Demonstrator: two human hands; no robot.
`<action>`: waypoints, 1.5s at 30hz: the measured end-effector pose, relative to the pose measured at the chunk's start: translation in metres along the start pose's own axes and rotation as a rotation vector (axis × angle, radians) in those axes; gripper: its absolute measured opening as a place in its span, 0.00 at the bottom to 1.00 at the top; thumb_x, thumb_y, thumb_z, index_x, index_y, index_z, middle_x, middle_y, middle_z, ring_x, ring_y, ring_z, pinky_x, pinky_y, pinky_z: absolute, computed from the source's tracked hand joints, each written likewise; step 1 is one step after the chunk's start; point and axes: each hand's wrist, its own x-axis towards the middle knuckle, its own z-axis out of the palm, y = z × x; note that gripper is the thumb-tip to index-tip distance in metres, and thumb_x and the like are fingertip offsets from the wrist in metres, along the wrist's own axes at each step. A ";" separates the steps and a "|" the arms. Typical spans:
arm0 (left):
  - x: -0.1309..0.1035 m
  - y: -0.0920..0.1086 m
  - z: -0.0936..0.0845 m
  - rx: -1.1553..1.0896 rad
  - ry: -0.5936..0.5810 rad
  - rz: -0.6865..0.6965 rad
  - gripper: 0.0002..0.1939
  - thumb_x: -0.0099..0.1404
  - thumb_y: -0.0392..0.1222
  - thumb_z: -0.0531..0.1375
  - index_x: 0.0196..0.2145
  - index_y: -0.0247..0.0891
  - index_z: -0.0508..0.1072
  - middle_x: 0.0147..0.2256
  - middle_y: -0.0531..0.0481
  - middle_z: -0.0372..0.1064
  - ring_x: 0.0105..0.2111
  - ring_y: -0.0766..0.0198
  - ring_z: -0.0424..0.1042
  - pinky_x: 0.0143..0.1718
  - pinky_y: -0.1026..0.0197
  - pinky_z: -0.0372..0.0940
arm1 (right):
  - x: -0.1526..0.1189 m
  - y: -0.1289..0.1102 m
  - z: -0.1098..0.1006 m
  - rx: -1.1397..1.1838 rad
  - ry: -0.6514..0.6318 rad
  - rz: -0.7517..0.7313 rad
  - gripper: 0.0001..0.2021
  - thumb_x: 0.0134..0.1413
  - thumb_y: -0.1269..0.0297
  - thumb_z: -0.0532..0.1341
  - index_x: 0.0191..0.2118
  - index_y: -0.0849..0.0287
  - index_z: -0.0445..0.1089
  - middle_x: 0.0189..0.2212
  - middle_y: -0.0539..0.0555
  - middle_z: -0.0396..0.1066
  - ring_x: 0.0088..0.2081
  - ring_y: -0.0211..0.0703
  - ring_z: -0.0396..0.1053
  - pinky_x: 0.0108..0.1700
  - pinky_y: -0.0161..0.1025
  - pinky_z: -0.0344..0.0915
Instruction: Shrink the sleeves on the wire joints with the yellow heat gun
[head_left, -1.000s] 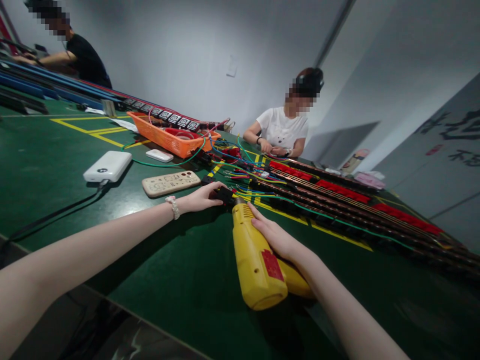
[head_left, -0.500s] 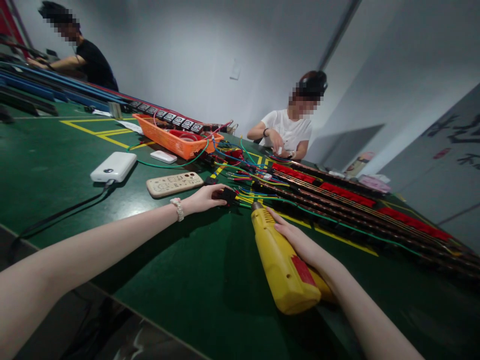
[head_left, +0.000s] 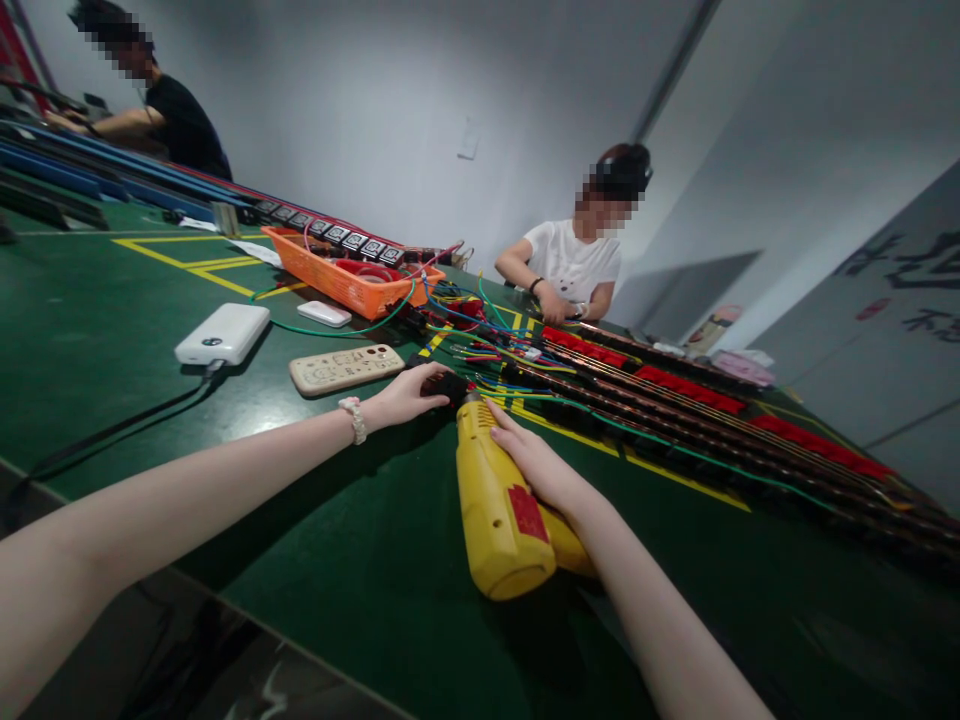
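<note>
My left hand (head_left: 412, 392) is closed on a small black part (head_left: 448, 387) on the green table, with a scrunchie round the wrist. My right hand (head_left: 529, 455) grips a yellow heat gun or similar power tool (head_left: 499, 500), which has a red label on its side. The tool's metal nozzle (head_left: 472, 397) is right beside the black part; whether they touch is not clear. Coloured wires (head_left: 487, 350) spread out beyond the black part. Long bundled strips (head_left: 675, 420) with copper-coloured edges run off to the right.
An orange basket (head_left: 322, 280), a beige phone case (head_left: 346, 369), a small white case (head_left: 324, 314) and a white power bank (head_left: 223, 335) with a black cable stand left of centre. Two people sit across the table, one behind the strips, one at far left.
My right hand has brought the yellow tool leftward, its nozzle now near the black part. My left hand has barely moved. The person opposite has lowered a hand.
</note>
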 end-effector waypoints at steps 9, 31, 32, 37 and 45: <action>0.000 0.000 -0.001 0.040 0.020 0.041 0.22 0.56 0.38 0.59 0.49 0.38 0.63 0.45 0.45 0.65 0.44 0.60 0.67 0.46 0.54 0.63 | 0.000 -0.002 0.001 -0.016 -0.016 -0.010 0.30 0.56 0.43 0.47 0.61 0.44 0.41 0.60 0.45 0.47 0.59 0.49 0.49 0.60 0.51 0.39; -0.003 0.010 -0.002 -0.024 -0.026 -0.042 0.20 0.56 0.40 0.57 0.47 0.35 0.65 0.42 0.45 0.68 0.41 0.60 0.69 0.44 0.56 0.64 | -0.032 0.045 -0.046 -0.029 0.152 0.123 0.28 0.56 0.44 0.47 0.61 0.44 0.45 0.58 0.47 0.53 0.57 0.48 0.54 0.59 0.48 0.44; -0.002 0.009 -0.002 -0.023 -0.025 -0.045 0.20 0.56 0.40 0.57 0.47 0.35 0.65 0.42 0.46 0.68 0.41 0.60 0.69 0.44 0.57 0.64 | -0.034 0.045 -0.047 -0.032 0.159 0.140 0.29 0.56 0.44 0.47 0.61 0.45 0.45 0.58 0.48 0.54 0.56 0.48 0.55 0.59 0.49 0.45; -0.003 0.013 -0.002 -0.002 -0.041 -0.048 0.20 0.57 0.41 0.56 0.48 0.35 0.65 0.42 0.45 0.68 0.42 0.61 0.68 0.44 0.57 0.64 | -0.035 0.047 -0.047 -0.041 0.171 0.137 0.29 0.56 0.44 0.47 0.61 0.45 0.44 0.59 0.47 0.51 0.58 0.47 0.52 0.60 0.47 0.41; -0.002 0.010 0.000 -0.003 -0.061 -0.064 0.21 0.58 0.46 0.56 0.48 0.35 0.63 0.43 0.45 0.67 0.41 0.60 0.68 0.44 0.57 0.63 | -0.035 0.042 -0.046 -0.018 0.147 0.139 0.31 0.56 0.43 0.45 0.62 0.48 0.42 0.60 0.48 0.47 0.60 0.44 0.48 0.61 0.45 0.38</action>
